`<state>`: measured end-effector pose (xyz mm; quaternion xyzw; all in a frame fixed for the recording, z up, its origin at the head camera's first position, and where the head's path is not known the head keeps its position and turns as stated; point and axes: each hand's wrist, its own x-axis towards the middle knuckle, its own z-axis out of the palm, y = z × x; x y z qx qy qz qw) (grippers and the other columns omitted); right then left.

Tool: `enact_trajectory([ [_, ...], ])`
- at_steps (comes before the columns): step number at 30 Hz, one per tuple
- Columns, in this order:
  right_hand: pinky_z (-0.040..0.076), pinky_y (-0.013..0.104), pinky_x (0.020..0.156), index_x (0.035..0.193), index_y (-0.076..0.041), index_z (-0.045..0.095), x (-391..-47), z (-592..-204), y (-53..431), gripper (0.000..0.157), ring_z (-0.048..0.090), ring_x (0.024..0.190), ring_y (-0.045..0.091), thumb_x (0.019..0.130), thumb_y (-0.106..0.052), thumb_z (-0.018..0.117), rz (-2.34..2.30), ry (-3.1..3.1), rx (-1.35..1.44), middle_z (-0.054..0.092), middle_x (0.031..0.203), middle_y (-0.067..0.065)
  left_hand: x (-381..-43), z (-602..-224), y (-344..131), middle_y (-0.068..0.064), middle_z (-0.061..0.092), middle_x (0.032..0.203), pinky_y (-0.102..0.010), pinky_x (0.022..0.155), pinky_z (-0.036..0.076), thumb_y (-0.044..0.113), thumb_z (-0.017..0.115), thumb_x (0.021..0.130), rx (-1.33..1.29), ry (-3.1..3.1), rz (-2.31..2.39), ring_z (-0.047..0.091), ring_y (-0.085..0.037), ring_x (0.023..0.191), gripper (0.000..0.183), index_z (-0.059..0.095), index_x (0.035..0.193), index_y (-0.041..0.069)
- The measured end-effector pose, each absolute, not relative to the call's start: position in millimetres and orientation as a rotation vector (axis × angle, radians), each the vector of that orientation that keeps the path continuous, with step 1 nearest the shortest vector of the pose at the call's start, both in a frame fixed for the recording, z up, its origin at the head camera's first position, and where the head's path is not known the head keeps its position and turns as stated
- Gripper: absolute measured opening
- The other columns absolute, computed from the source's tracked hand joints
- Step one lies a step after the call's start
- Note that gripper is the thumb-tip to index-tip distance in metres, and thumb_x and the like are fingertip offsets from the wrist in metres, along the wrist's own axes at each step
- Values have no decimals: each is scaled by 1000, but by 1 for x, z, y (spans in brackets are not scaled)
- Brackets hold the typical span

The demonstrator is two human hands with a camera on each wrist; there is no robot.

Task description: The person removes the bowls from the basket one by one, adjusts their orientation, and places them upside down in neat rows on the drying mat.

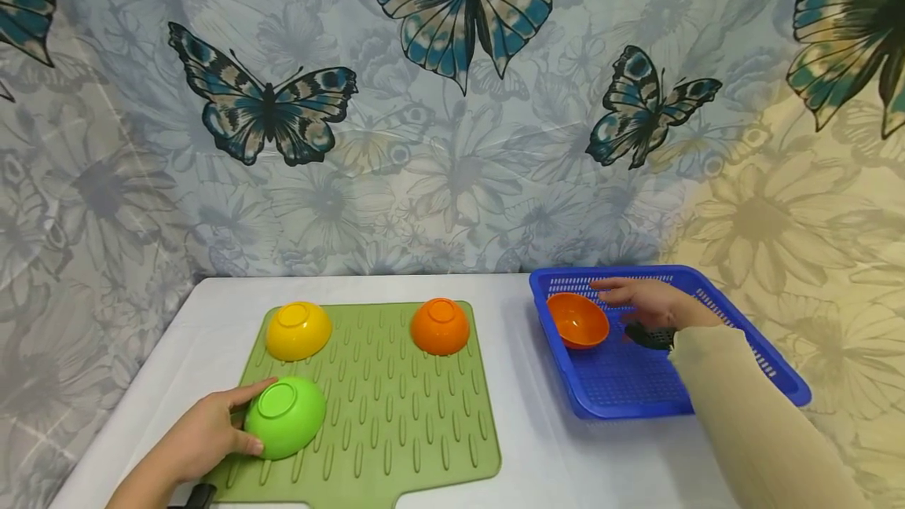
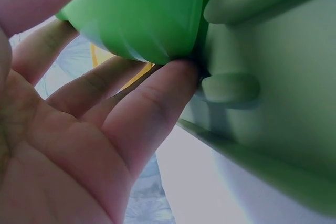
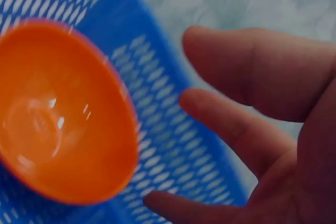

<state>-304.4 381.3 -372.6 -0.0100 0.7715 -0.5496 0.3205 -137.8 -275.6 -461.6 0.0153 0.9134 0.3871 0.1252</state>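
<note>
On the drying mat (image 1: 385, 446), a green bowl (image 1: 290, 415) lies upside down. My left hand (image 1: 205, 430) grips its left side, thumb on the near side and index finger on the far side. In the left wrist view, fingertips touch the green bowl (image 2: 142, 14) near its rim, low against the mat. My right hand (image 1: 646, 301) hovers over the blue basket (image 1: 629, 407) with fingers extended, holding nothing. Left of it, an orange bowl (image 1: 576, 322) sits inside the basket, its opening facing up. The right wrist view shows a gap between the fingers and that orange bowl (image 3: 68, 114).
At the mat's far left is an upside-down yellow bowl (image 1: 298, 331); a second orange bowl (image 1: 440, 327), also upside down, lies at its far right. A white table (image 1: 523, 446) carries the mat and basket. Behind hangs a butterfly-patterned cloth (image 1: 452, 179).
</note>
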Motion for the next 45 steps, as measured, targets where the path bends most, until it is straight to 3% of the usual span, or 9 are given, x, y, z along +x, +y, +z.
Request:
enact_trajectory([
  [3,40,68,97,157,-1,18,-307,-391,389,64,11,134,66,105,-18,50,-1497,1926,31,-4,158,34,-139,-462,-275,-28,52,138,-69,97,37,24,92,57,46,2656,1128,36,-56,131,100,51,147,7],
  [9,49,57,95,156,1,25,-308,-414,391,56,44,123,49,103,-2,45,-1565,1891,141,13,155,32,-141,-462,-274,-28,52,139,-69,97,38,22,92,57,39,2637,1145,35,-55,131,100,51,147,7],
  [17,55,47,89,154,8,23,-312,-421,388,64,57,110,37,93,15,42,-1447,2004,64,17,153,36,-140,-462,-274,-28,52,138,-69,97,38,21,92,57,30,2637,1152,35,-55,131,99,52,146,6],
  [21,55,45,89,152,12,20,-314,-417,395,68,59,104,33,88,17,40,-1364,2060,17,23,148,38,-140,-461,-274,-29,51,139,-69,97,37,21,92,57,24,2635,1148,34,-56,132,99,51,146,6],
  [26,56,46,85,152,11,21,-311,-413,411,66,58,103,35,90,12,44,-1302,2111,62,24,144,39,-140,-461,-275,-29,51,139,-69,96,38,21,92,57,23,2635,1153,34,-56,132,99,51,146,7],
  [35,56,44,85,149,8,33,-306,-421,423,65,56,101,34,85,15,43,-1388,2060,106,34,136,32,-140,-460,-274,-29,52,138,-69,95,39,20,92,57,24,2657,1126,34,-56,131,99,52,146,7],
  [40,58,41,80,150,13,23,-307,-416,439,67,59,94,31,85,12,42,-1293,2127,28,42,123,30,-139,-461,-274,-29,51,139,-69,96,38,19,93,56,22,2653,1141,34,-56,132,99,52,146,6],
  [45,58,36,79,149,16,13,-299,-408,458,66,57,92,27,89,9,40,-1319,2148,43,42,117,27,-139,-460,-273,-29,50,140,-70,96,37,18,93,57,18,2645,1144,33,-57,132,100,51,147,6],
])
